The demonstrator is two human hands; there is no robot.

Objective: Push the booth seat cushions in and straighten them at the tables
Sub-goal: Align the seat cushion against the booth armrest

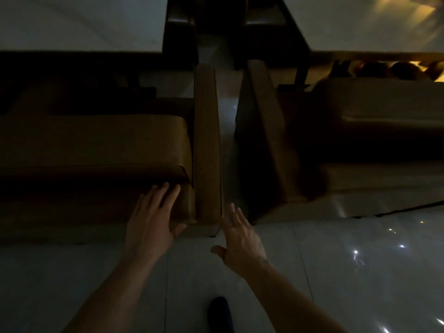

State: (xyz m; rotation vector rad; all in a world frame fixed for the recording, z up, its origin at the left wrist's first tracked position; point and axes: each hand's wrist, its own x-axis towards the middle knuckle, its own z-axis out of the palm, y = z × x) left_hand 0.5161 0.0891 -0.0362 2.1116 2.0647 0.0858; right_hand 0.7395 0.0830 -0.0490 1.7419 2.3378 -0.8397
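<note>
Two bare hands reach out, fingers straight, holding nothing. The left hand [153,212] touches below the brown, smooth, square-cornered seat cushion [96,143]; the right hand [237,239] hovers beside the armrest [206,145].

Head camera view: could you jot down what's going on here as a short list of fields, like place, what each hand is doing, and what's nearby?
place: dim booth seating, two brown booths side by side
left hand: flat, fingers straight, fingertips at the front edge of the seat cushion
right hand: open, fingers spread, beside the booth's armrest; contact unclear
gap: narrow strip of floor between the two booths
tables: pale table above the left booth, another above the right
floor: glossy tiles with light reflections
also seen: dark shoe
</note>
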